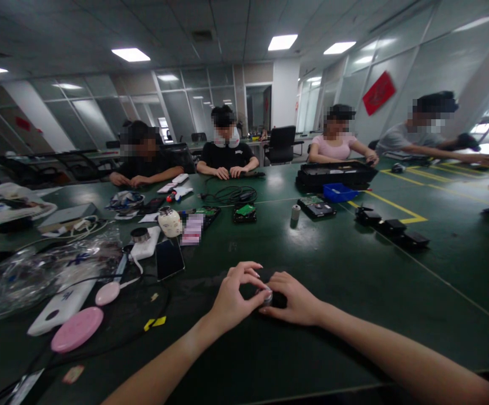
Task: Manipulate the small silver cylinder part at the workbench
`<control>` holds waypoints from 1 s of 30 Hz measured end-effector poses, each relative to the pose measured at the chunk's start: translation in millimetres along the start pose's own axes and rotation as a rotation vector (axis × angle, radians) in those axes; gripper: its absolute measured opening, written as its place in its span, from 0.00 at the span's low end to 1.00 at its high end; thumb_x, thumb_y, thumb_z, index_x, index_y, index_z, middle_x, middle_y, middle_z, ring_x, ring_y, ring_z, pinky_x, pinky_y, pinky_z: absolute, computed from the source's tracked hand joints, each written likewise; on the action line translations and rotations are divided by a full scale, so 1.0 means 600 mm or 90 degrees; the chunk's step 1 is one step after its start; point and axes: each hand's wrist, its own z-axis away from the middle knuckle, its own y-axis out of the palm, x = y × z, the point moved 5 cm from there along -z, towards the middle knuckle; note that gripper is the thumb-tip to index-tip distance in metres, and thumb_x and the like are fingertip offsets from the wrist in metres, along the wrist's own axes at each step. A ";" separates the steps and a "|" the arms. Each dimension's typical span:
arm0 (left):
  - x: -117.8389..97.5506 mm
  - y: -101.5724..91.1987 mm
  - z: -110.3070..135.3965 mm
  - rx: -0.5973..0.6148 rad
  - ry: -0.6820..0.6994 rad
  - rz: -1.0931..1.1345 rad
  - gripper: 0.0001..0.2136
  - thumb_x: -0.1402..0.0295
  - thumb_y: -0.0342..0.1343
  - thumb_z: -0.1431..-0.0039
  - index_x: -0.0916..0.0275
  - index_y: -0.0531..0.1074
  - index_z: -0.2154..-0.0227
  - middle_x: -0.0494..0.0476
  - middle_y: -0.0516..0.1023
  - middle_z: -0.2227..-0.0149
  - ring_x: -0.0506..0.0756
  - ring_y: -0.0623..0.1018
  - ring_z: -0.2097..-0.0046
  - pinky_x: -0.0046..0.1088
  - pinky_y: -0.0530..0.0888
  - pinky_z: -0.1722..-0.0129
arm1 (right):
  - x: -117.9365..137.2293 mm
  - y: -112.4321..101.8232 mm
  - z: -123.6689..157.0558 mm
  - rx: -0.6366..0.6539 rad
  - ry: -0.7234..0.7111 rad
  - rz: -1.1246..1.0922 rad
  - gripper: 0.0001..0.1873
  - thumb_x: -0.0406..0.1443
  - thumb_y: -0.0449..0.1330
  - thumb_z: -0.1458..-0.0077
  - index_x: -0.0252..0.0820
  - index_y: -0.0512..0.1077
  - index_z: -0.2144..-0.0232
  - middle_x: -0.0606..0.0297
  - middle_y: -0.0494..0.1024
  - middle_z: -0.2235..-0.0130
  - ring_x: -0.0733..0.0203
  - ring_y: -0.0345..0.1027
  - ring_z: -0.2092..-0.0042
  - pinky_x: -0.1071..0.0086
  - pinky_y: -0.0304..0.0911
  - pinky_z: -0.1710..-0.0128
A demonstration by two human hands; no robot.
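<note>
Near the front of the table, a small silvery metal cylinder [266, 300] sits between my two hands, mostly covered by fingers. My left hand [233, 295] reaches in from the left. Its thumb and a finger curve together in a pinch at the top of the cylinder, while another finger is raised above. From the other side, my right hand [292, 298] holds the cylinder low between thumb and curled fingers. Farther off stands a similar small metal cylinder [295, 212], upright and untouched, beside a hard drive [317, 206].
Left of my hands lie a dark phone [170, 260], a pink round lid [77, 330], a white device [61, 306], cables and clear plastic bags [54, 275]. Ahead are a circuit board [245, 212], a blue tray [339, 192] and black parts [391, 226]. Several people sit around the table.
</note>
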 end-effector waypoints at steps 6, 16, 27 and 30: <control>0.034 -0.042 -0.018 -0.143 -0.028 -0.069 0.06 0.64 0.64 0.45 0.59 0.76 0.66 0.57 0.78 0.56 0.57 0.78 0.56 0.36 0.71 0.51 | 0.002 -0.003 0.001 0.014 0.002 0.001 0.16 0.46 0.64 0.47 0.40 0.74 0.63 0.62 0.76 0.65 0.56 0.67 0.60 0.63 0.58 0.57; 0.161 -0.058 -0.030 -0.105 -0.144 -0.207 0.10 0.72 0.64 0.48 0.56 0.71 0.64 0.51 0.83 0.66 0.61 0.79 0.57 0.40 0.69 0.53 | 0.004 -0.006 0.000 0.022 -0.004 -0.020 0.18 0.46 0.64 0.46 0.41 0.74 0.58 0.63 0.76 0.64 0.57 0.67 0.61 0.64 0.59 0.59; 0.166 -0.046 -0.027 -0.061 -0.151 -0.212 0.10 0.70 0.61 0.45 0.55 0.70 0.60 0.51 0.84 0.65 0.61 0.79 0.53 0.42 0.69 0.52 | 0.004 -0.005 -0.003 0.019 -0.002 -0.032 0.18 0.45 0.64 0.47 0.41 0.74 0.58 0.63 0.77 0.63 0.57 0.68 0.60 0.64 0.60 0.58; 0.167 -0.046 -0.027 -0.062 -0.148 -0.213 0.09 0.70 0.61 0.44 0.55 0.70 0.60 0.51 0.84 0.64 0.61 0.79 0.53 0.42 0.69 0.52 | 0.006 -0.016 -0.009 0.025 0.007 -0.016 0.21 0.47 0.64 0.47 0.43 0.73 0.54 0.61 0.78 0.61 0.55 0.69 0.58 0.62 0.61 0.56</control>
